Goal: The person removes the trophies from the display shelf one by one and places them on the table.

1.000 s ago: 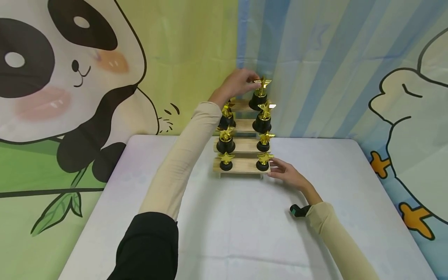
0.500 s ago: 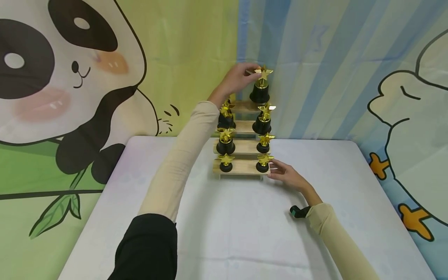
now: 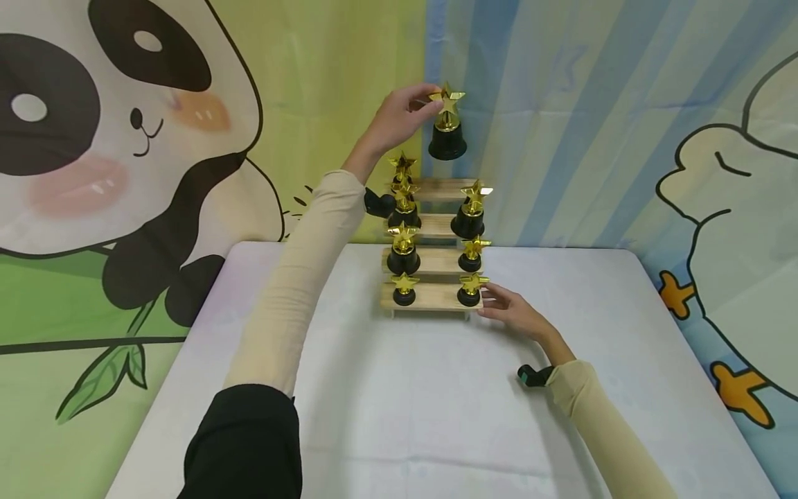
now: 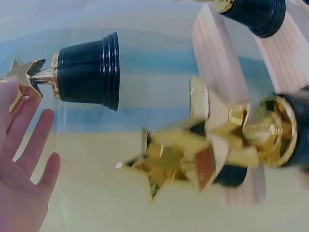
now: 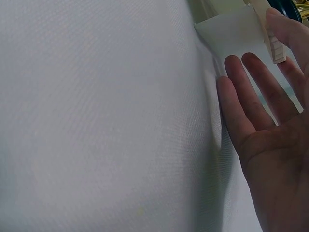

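Note:
In the head view my left hand (image 3: pixel 399 118) pinches a trophy (image 3: pixel 447 142) by its gold star. The trophy, black-based and upright, hangs above the top step of a wooden tiered rack (image 3: pixel 430 296). The left wrist view shows the same trophy (image 4: pixel 87 72) with thumb and finger of the left hand (image 4: pixel 24 159) on its star, the other fingers loosely extended. At the rack's lower right end, my right hand (image 3: pixel 514 312) holds the bottom board. Seen from the right wrist, thumb and index finger of the right hand (image 5: pixel 275 145) lie on either side of that board (image 5: pixel 276 43).
Several star trophies stand in two columns on the steps, among them the front left one (image 3: pixel 404 290) and the front right one (image 3: pixel 469 290). The rack stands at the back of a white-covered table (image 3: pixel 399 402), close to a printed cloth backdrop (image 3: pixel 349 83).
My left hand has lifted the trophy off the right end of the top step, then moved it up and to the left. The right hand has stayed at the rack.

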